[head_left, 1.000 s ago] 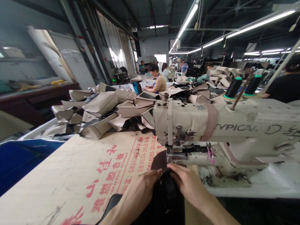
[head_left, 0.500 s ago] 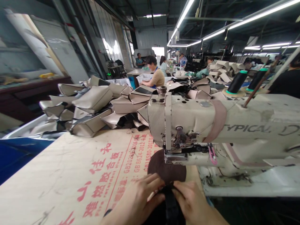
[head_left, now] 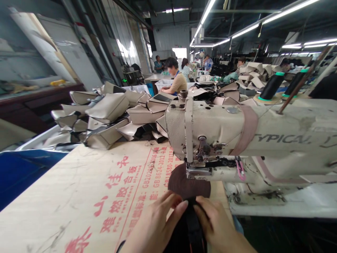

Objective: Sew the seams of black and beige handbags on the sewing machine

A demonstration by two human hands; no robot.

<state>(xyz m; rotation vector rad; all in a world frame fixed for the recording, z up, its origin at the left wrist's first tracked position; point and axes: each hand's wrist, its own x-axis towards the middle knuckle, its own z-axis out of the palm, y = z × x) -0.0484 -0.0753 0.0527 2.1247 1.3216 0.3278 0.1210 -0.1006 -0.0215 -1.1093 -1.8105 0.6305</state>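
Near edge of plywood surface [head_left: 79, 200], at sewing machine's presser foot [head_left: 198, 172]: round dark-brown leather panel [head_left: 189, 182], black strap [head_left: 193, 228] running nearward from it. Left grip [head_left: 158, 225] and right grip [head_left: 214, 223] clamped on strap from either side, panel just beyond them.

Corrugated wall [head_left: 121, 38], fluorescent ceiling lights [head_left: 244, 31]

A pale plywood tabletop [head_left: 65, 196] is printed with red Chinese lettering. A round dark-brown leather piece [head_left: 184, 181] lies flat on it near the right edge, and a heap of beige-and-black bag panels [head_left: 110, 112] sits piled along the far edge.
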